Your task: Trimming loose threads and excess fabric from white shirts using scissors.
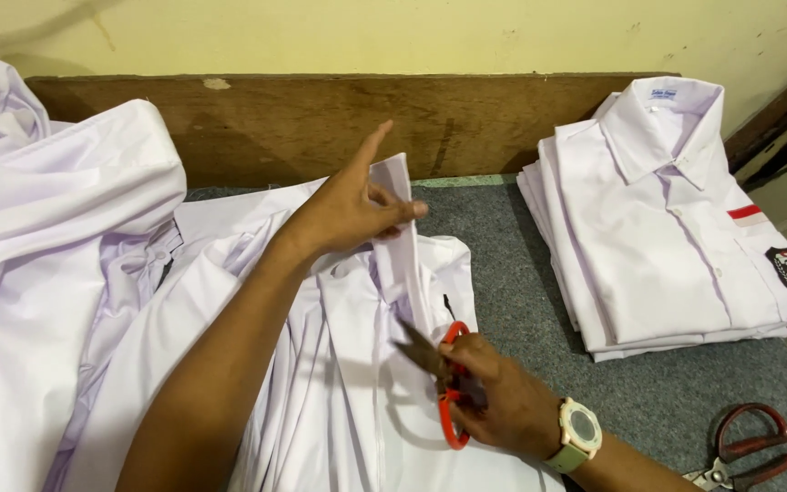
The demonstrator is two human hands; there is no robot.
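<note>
At centre of the grey work surface (pixel 521 301), the left hand (pixel 348 214) pinches up a strip of the white shirt (pixel 357 392). The right hand (pixel 503 401) grips red-handled scissors (pixel 444 369), blades on that strip. Far right: folded shirts (pixel 658 228); near right: dark-red scissors (pixel 753 451).

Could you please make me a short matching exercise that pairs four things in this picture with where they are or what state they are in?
Things:
1. left hand
2. right hand
3. folded shirts
4. dark-red-handled scissors

Places or states:
A. stacked neatly at the right of the grey mat
B. lying unused at the bottom right corner
C. gripping the red-handled scissors
D. holding up a strip of the white shirt

Pairs: 1-D, 2-C, 3-A, 4-B
</note>
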